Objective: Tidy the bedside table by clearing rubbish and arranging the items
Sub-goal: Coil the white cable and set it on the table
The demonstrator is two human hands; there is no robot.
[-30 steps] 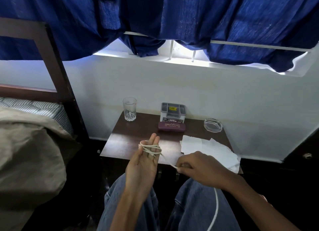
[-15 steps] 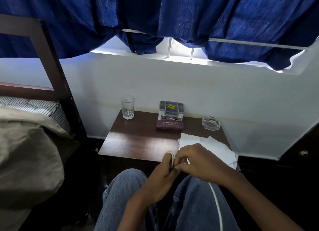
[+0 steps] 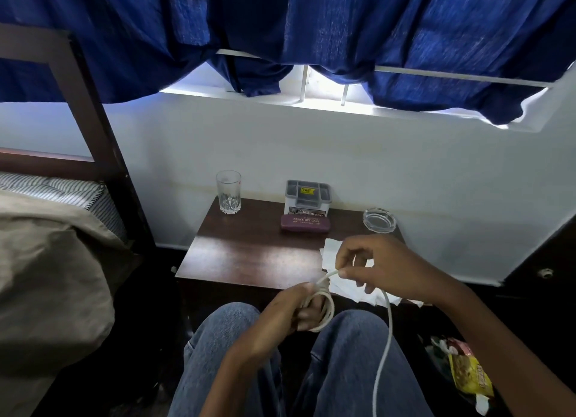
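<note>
A white cable (image 3: 386, 323) is coiled in several loops around the fingers of my left hand (image 3: 280, 313), which grips the coil just in front of the dark wooden bedside table (image 3: 249, 254). My right hand (image 3: 380, 267) pinches the cable's free run above the coil; the rest trails down over my right knee. On the table stand a drinking glass (image 3: 229, 195), a grey organiser box (image 3: 307, 198), a maroon glasses case (image 3: 304, 223), a glass ashtray (image 3: 379, 219) and white tissues (image 3: 349, 285) partly hidden by my right hand.
A bed with a brown blanket (image 3: 46, 276) and dark frame (image 3: 103, 142) lies close on the left. Blue curtains (image 3: 311, 27) hang over the window above. A bag of rubbish wrappers (image 3: 464, 373) sits on the floor at lower right. Dark furniture (image 3: 545, 260) stands right.
My left hand turned from palm-up with loops across its fingers to gripping the coil. My right hand rose from the coil and draws the cable up and right.
</note>
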